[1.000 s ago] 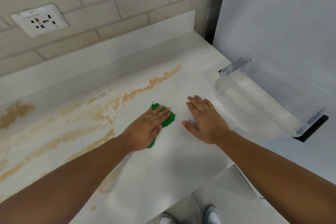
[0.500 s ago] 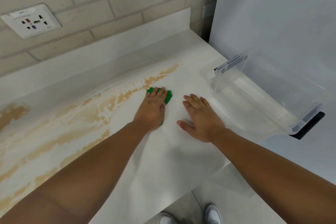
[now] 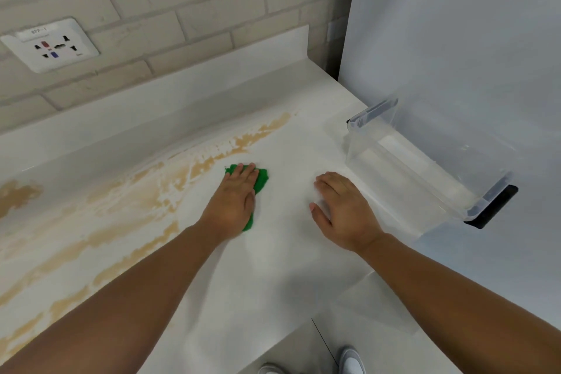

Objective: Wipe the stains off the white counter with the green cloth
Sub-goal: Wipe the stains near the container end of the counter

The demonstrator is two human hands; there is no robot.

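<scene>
A kitchen: white counter (image 3: 273,267), brick wall (image 3: 188,9), wall socket (image 3: 50,45).

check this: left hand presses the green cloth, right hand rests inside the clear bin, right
Not inside: head view shows the right hand resting on the counter beside the clear bin. Left hand does press the green cloth.

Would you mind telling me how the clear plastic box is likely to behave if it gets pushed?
The clear plastic box looks empty, so probably light and apt to slide on the smooth white counter. Its thin walls likely flex.
</scene>
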